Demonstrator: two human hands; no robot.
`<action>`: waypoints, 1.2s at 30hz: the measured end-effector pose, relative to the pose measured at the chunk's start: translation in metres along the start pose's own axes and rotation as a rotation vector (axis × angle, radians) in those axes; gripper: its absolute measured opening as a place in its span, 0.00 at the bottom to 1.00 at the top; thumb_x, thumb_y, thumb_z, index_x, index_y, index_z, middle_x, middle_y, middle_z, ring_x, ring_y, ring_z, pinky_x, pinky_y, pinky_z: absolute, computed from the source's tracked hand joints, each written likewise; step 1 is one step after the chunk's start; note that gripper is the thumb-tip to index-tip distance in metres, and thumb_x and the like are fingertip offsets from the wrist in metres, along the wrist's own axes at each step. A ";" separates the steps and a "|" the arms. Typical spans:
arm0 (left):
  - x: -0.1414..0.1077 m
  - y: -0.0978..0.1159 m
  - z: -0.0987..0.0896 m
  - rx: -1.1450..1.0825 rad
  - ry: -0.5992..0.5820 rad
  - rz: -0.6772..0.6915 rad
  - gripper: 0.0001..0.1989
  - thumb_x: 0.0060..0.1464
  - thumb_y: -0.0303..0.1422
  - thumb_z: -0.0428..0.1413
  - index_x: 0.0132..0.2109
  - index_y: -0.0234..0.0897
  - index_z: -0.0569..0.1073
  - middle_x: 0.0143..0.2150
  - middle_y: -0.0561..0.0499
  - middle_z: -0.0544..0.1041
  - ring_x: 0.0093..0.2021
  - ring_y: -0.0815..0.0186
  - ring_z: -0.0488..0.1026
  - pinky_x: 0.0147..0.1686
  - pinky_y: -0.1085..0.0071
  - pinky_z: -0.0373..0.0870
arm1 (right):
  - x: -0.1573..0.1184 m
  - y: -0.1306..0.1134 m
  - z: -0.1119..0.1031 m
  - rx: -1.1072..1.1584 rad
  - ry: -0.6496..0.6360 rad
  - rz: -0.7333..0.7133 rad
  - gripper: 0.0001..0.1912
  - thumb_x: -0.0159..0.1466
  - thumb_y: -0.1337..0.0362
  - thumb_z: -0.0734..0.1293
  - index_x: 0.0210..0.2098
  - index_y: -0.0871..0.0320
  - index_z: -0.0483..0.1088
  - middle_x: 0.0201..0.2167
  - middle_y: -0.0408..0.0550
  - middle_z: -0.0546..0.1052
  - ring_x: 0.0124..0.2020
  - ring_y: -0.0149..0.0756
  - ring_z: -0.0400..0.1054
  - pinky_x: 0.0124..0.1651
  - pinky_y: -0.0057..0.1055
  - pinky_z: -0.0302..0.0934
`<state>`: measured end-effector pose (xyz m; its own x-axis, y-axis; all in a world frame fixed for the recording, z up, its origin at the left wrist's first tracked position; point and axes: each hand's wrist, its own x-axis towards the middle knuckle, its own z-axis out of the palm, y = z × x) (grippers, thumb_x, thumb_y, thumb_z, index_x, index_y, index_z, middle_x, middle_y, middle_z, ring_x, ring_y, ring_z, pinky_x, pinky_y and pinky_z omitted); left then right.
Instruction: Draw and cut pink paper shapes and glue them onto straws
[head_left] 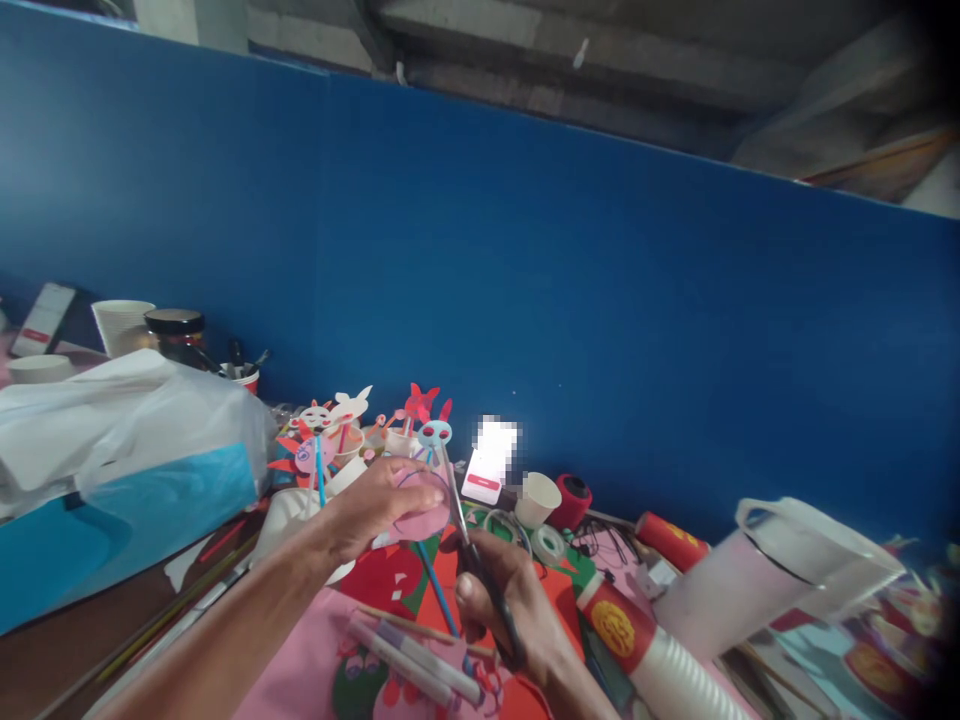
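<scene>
A round piece of pink paper with a dark outline drawn on it is pinched between the thumb and fingers of my left hand. My right hand grips a pair of scissors by the dark handles, blades pointing up along the paper's right edge. Whether the blades touch the paper I cannot tell. Below my hands lie two white markers, a blue stick and sheets of red, orange and pink paper. Behind the paper, a light blue paper mask with red ears stands among other paper cut-outs.
A lit phone leans at the back beside a paper cup and a roll of tape. Stacked cups and a white pitcher stand right. Plastic bags fill the left. A blue partition closes off the back.
</scene>
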<state>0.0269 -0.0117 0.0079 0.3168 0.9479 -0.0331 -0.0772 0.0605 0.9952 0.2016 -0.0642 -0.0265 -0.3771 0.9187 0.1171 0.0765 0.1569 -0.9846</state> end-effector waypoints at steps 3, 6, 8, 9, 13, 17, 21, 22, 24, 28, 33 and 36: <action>0.001 0.002 -0.001 0.048 0.075 -0.012 0.08 0.36 0.32 0.60 0.28 0.31 0.74 0.24 0.52 0.72 0.26 0.70 0.66 0.27 0.73 0.61 | 0.000 0.002 0.000 0.003 -0.023 -0.008 0.28 0.52 0.43 0.67 0.38 0.62 0.66 0.16 0.37 0.61 0.15 0.24 0.55 0.17 0.22 0.54; 0.001 0.003 -0.001 0.091 0.104 -0.014 0.07 0.34 0.30 0.60 0.26 0.32 0.73 0.22 0.53 0.71 0.25 0.70 0.66 0.25 0.74 0.60 | 0.000 0.005 -0.001 0.018 -0.030 -0.007 0.27 0.52 0.45 0.68 0.39 0.61 0.66 0.18 0.37 0.62 0.17 0.24 0.56 0.19 0.22 0.55; 0.001 0.004 -0.002 0.111 0.091 -0.017 0.07 0.34 0.30 0.60 0.26 0.32 0.73 0.22 0.53 0.71 0.24 0.70 0.66 0.24 0.74 0.58 | 0.000 0.007 -0.002 0.022 -0.029 0.001 0.27 0.51 0.45 0.68 0.40 0.61 0.66 0.19 0.37 0.62 0.18 0.25 0.56 0.20 0.22 0.56; 0.000 0.004 -0.002 0.126 0.082 -0.014 0.06 0.35 0.30 0.59 0.26 0.32 0.73 0.22 0.53 0.72 0.24 0.70 0.66 0.23 0.75 0.58 | 0.000 0.008 -0.002 0.019 -0.032 0.003 0.27 0.52 0.46 0.68 0.41 0.61 0.66 0.19 0.37 0.62 0.18 0.25 0.56 0.20 0.22 0.56; 0.000 0.003 -0.004 0.194 0.031 0.049 0.05 0.38 0.30 0.58 0.25 0.32 0.74 0.26 0.50 0.74 0.27 0.68 0.68 0.24 0.75 0.59 | -0.002 0.007 -0.003 -0.003 -0.057 -0.006 0.27 0.53 0.46 0.68 0.42 0.61 0.66 0.19 0.37 0.62 0.17 0.23 0.57 0.19 0.21 0.54; 0.002 0.001 -0.008 0.213 0.000 0.065 0.05 0.39 0.31 0.58 0.26 0.32 0.75 0.25 0.51 0.72 0.26 0.68 0.67 0.24 0.75 0.60 | -0.002 0.007 -0.004 0.003 -0.069 0.024 0.27 0.52 0.45 0.68 0.41 0.61 0.67 0.19 0.36 0.60 0.15 0.22 0.56 0.16 0.20 0.54; 0.003 -0.003 -0.011 0.200 -0.017 0.052 0.06 0.40 0.31 0.58 0.26 0.32 0.75 0.24 0.51 0.71 0.25 0.69 0.66 0.23 0.76 0.59 | -0.002 0.009 -0.004 0.037 -0.050 0.061 0.28 0.51 0.45 0.69 0.40 0.62 0.67 0.19 0.36 0.60 0.14 0.21 0.55 0.15 0.20 0.54; 0.004 -0.003 -0.012 0.196 -0.018 0.044 0.06 0.40 0.31 0.58 0.26 0.32 0.75 0.24 0.50 0.72 0.25 0.69 0.66 0.23 0.76 0.59 | -0.001 0.010 -0.003 0.045 -0.048 0.061 0.28 0.51 0.45 0.69 0.39 0.62 0.67 0.19 0.36 0.60 0.14 0.21 0.54 0.15 0.19 0.54; 0.004 -0.004 -0.012 0.186 -0.007 0.033 0.06 0.40 0.31 0.59 0.27 0.32 0.75 0.24 0.51 0.72 0.25 0.70 0.66 0.23 0.76 0.59 | -0.001 0.010 -0.003 0.048 -0.054 0.058 0.27 0.51 0.46 0.69 0.38 0.62 0.67 0.19 0.36 0.60 0.14 0.21 0.55 0.15 0.19 0.54; 0.004 -0.002 -0.012 0.120 -0.019 0.022 0.06 0.39 0.31 0.60 0.26 0.31 0.75 0.24 0.52 0.71 0.24 0.71 0.65 0.22 0.77 0.58 | -0.001 0.007 -0.002 0.037 -0.040 0.047 0.25 0.50 0.47 0.70 0.37 0.61 0.68 0.17 0.36 0.61 0.14 0.22 0.56 0.16 0.20 0.55; 0.005 -0.002 -0.007 -0.077 -0.077 -0.056 0.12 0.38 0.36 0.63 0.28 0.31 0.73 0.18 0.55 0.68 0.17 0.74 0.60 0.16 0.77 0.55 | 0.001 0.005 -0.002 0.038 0.027 -0.001 0.27 0.51 0.45 0.68 0.38 0.61 0.67 0.15 0.36 0.61 0.15 0.23 0.56 0.17 0.21 0.56; 0.006 -0.003 -0.004 -0.115 -0.069 -0.038 0.13 0.40 0.38 0.63 0.28 0.31 0.73 0.19 0.55 0.69 0.18 0.74 0.61 0.16 0.78 0.53 | 0.002 0.006 -0.002 0.047 0.031 -0.014 0.26 0.52 0.45 0.68 0.37 0.61 0.66 0.15 0.36 0.61 0.15 0.23 0.55 0.17 0.21 0.56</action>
<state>0.0254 -0.0054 0.0040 0.3850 0.9210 -0.0598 -0.1705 0.1347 0.9761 0.2033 -0.0609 -0.0319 -0.3491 0.9274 0.1346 0.0279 0.1538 -0.9877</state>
